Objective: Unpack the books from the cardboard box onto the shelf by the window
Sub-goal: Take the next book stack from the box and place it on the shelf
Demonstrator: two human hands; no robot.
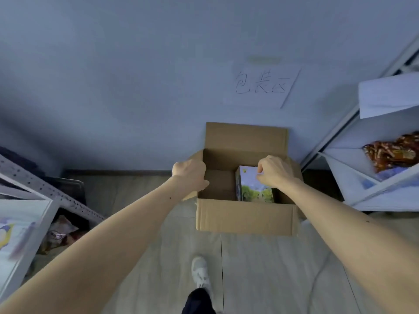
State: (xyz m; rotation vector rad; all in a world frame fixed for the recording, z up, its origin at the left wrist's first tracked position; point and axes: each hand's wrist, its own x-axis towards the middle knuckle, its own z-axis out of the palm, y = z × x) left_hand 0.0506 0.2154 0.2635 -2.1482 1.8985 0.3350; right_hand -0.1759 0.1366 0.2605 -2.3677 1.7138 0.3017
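Head view: your left hand grips the cardboard box wall at nine o'clock; your right hand pinches the book top at three o'clock.

You're in some kind of storeroom or packing area, not a home. Check the white paper sign with handwritten Chinese characters taped to the plain pale wall, the grey perforated metal rack on your left, and the white metal shelving unit holding shiny orange-brown snack packets.
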